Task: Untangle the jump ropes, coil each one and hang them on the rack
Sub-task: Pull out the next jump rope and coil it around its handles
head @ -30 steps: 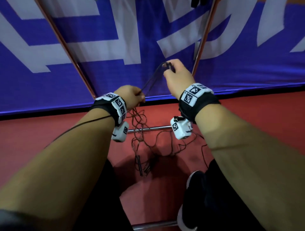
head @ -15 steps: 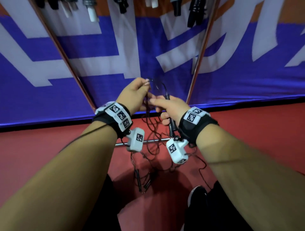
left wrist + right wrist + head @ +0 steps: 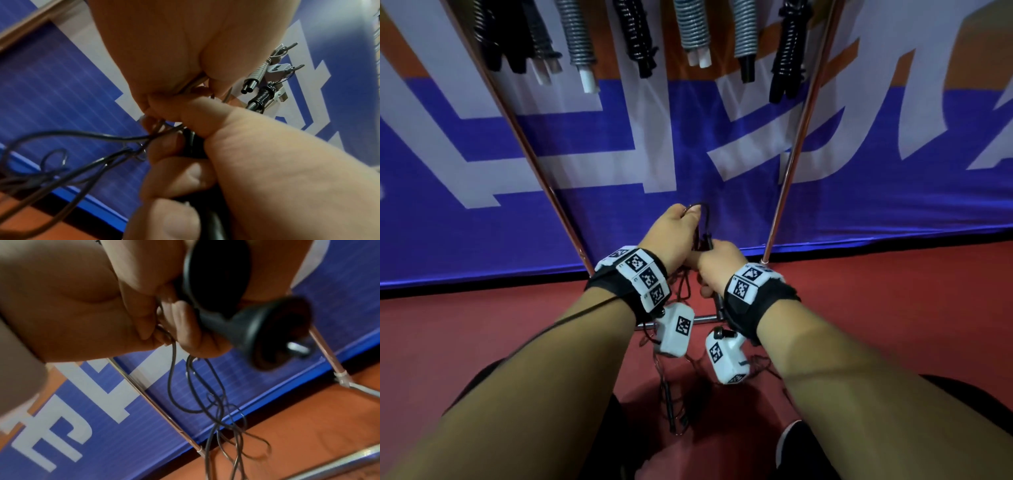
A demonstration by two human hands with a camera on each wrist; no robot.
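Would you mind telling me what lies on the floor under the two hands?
Under the left hand and right hand, tangled rope and a black handle lie on the red floor. The wrist cameras cover part of the tangle.

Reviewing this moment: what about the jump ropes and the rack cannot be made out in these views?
- Head view: the top of the rack and its hooks are cut off by the upper edge.
- Head view: the left hand and right hand cover where they grip the rope.
- Head view: how many ropes make up the tangle on the floor is unclear; the wrist cameras hide part.
- Right wrist view: the black handle is blurred.
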